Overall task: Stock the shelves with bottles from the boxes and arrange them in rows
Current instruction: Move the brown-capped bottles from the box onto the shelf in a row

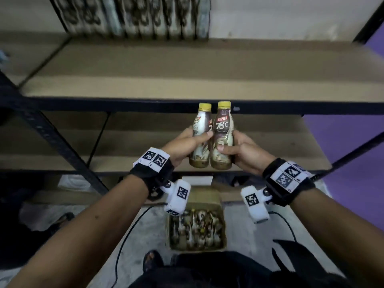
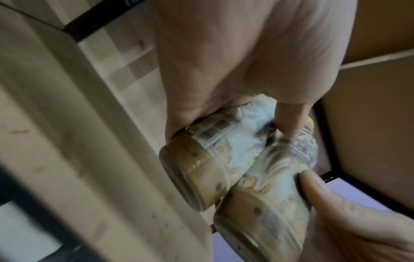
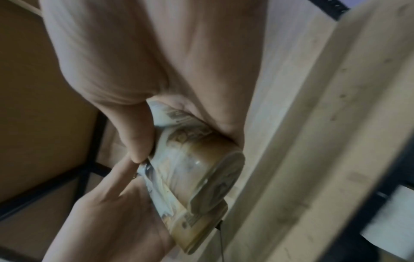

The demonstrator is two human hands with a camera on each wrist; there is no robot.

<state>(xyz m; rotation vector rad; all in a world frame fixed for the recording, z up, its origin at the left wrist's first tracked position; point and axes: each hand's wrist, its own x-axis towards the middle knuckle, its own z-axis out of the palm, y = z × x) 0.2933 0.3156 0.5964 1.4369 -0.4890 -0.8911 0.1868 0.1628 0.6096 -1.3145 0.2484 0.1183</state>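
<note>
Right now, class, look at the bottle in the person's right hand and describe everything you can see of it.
The bottle is a small plastic drink bottle with a yellow screw cap and a brown-and-cream wrap printed "Kopiko 78°C". A tan drink shows through its clear base. It stands upright in the air in front of the shelf edge, above the open box. The right hand grips its lower half, thumb across the front. Its side presses against a second bottle, held in the left hand.

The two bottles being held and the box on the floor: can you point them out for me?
Left bottle [image 1: 201,140], head view, on its label above the thumb.
Right bottle [image 1: 222,129], head view, on the printed label front.
Box [image 1: 224,227], head view, on its right cardboard wall.
</note>
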